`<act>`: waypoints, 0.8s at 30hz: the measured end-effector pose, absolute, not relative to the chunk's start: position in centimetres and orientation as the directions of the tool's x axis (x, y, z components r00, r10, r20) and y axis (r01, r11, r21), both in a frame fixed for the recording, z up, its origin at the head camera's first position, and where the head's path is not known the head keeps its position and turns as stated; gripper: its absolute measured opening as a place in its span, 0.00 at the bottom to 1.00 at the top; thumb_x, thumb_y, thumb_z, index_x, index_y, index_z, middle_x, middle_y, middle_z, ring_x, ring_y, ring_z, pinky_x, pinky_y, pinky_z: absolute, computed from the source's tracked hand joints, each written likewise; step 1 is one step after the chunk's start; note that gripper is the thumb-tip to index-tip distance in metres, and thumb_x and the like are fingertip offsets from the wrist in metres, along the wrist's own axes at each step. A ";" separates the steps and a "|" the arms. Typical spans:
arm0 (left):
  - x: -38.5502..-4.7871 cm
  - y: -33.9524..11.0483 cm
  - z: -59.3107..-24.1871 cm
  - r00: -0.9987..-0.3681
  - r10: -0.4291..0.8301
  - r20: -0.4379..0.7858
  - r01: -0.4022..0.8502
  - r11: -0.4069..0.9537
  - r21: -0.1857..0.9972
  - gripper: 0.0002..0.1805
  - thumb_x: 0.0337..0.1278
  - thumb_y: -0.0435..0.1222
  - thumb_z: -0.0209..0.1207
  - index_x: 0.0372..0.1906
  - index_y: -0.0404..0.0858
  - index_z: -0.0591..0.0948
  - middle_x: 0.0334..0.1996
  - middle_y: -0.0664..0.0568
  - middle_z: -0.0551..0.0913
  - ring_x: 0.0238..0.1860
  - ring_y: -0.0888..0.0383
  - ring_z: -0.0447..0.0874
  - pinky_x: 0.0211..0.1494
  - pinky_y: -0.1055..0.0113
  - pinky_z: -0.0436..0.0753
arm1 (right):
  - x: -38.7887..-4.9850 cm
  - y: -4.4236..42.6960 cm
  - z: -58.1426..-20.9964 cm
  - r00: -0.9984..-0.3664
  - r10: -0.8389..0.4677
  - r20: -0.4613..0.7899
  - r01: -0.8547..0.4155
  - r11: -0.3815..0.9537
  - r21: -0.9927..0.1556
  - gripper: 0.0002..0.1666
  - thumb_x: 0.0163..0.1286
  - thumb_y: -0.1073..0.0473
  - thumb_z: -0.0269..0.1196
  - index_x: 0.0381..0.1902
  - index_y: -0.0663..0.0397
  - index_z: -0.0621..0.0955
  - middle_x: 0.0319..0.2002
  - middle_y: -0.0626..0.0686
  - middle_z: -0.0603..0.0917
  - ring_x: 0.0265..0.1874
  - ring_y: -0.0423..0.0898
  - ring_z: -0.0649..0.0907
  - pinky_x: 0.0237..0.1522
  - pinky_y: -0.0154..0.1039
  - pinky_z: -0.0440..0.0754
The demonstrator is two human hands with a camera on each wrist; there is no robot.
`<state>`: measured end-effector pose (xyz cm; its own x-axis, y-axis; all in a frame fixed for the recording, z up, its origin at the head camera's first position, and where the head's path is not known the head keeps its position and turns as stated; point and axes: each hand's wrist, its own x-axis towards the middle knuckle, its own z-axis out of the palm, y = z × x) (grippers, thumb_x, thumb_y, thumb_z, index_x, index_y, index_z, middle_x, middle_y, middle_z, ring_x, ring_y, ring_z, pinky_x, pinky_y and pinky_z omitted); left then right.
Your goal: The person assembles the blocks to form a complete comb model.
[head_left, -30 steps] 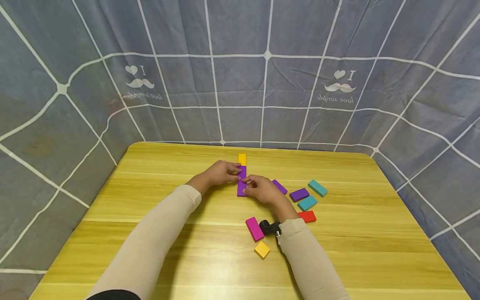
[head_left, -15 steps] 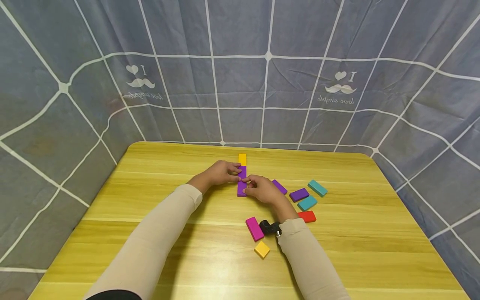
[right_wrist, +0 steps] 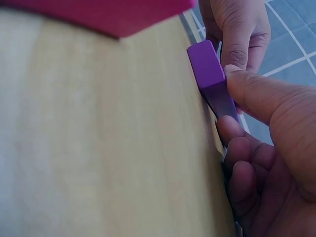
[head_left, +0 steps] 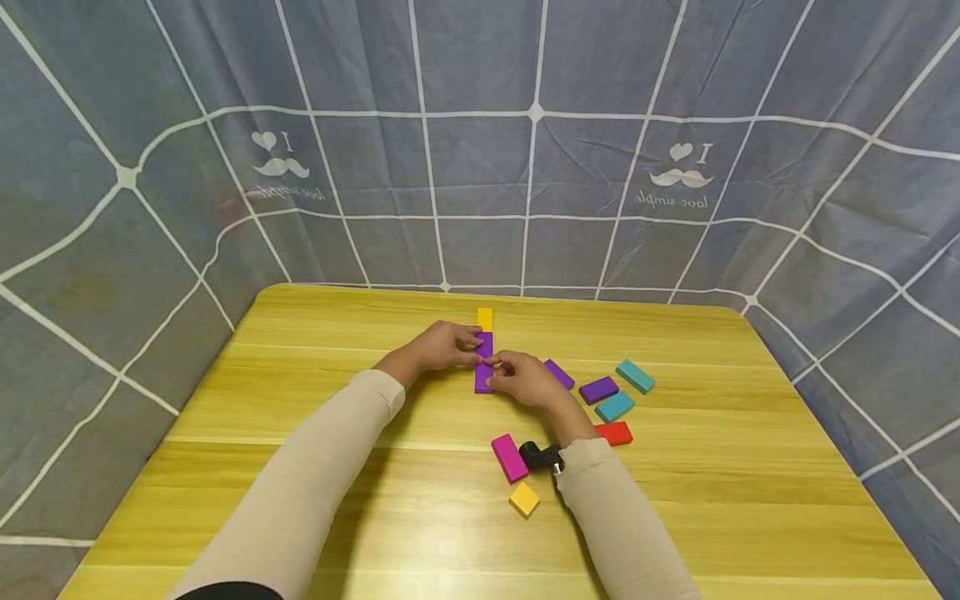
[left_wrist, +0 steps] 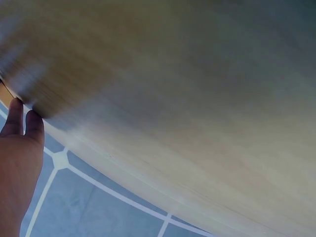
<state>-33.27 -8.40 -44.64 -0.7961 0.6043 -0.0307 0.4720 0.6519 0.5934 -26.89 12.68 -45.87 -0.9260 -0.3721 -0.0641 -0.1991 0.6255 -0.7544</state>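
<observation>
Two purple blocks make a straight column on the wooden table, the nearer purple block (head_left: 483, 387) continuing the farther purple block (head_left: 486, 343). A yellow block (head_left: 484, 319) stands at the column's far end. From the left, my left hand (head_left: 445, 345) touches the column's side with extended fingertips; two straight fingers (left_wrist: 34, 126) show in the left wrist view. My right hand (head_left: 528, 379) holds the nearer purple block from the right, thumb and bent index finger against it. In the right wrist view the thumb (right_wrist: 256, 94) lies on the block's edge, other fingers curled below.
Right of the hands lie a purple block (head_left: 559, 373), a dark purple block (head_left: 598, 390), two teal blocks (head_left: 636, 377) and a red block (head_left: 617, 433). Nearer are a magenta block (head_left: 510, 458) and a small yellow block (head_left: 524, 500). A grey checked curtain (head_left: 480, 167) surrounds the table (head_left: 405, 517).
</observation>
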 end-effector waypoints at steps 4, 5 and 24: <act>-33.2 -8.4 -44.7 -0.793 0.608 -0.037 0.472 0.652 0.593 0.25 0.60 0.43 0.68 0.60 0.37 0.81 0.67 0.47 0.74 0.69 0.47 0.69 0.73 0.56 0.64 | -26.8 12.9 -46.0 -0.925 -0.375 -0.052 -0.197 0.595 -0.779 0.20 0.68 0.59 0.67 0.57 0.52 0.83 0.31 0.48 0.79 0.30 0.44 0.75 0.35 0.38 0.72; -33.2 -8.4 -44.7 -0.794 0.607 -0.038 0.471 0.653 0.593 0.25 0.60 0.43 0.68 0.60 0.37 0.81 0.67 0.47 0.74 0.69 0.47 0.69 0.73 0.55 0.64 | -26.7 13.0 -46.0 -0.925 -0.375 -0.051 -0.196 0.588 -0.784 0.20 0.68 0.59 0.66 0.57 0.53 0.83 0.31 0.48 0.79 0.30 0.44 0.75 0.35 0.37 0.72; -33.5 -8.5 -45.0 -0.790 0.613 -0.028 0.485 0.651 0.584 0.26 0.60 0.45 0.67 0.60 0.37 0.81 0.67 0.47 0.74 0.69 0.46 0.68 0.73 0.55 0.64 | -22.1 15.7 -42.7 -0.810 -0.580 -0.079 -0.287 0.512 -0.809 0.20 0.71 0.56 0.65 0.58 0.55 0.81 0.42 0.48 0.83 0.38 0.45 0.82 0.42 0.42 0.80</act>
<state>-33.46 -8.54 -44.97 -0.7895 0.6130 -0.0282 0.4845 0.6509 0.5845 -22.14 15.68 -42.68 -0.8105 -0.5803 -0.0794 -0.2875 0.5122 -0.8093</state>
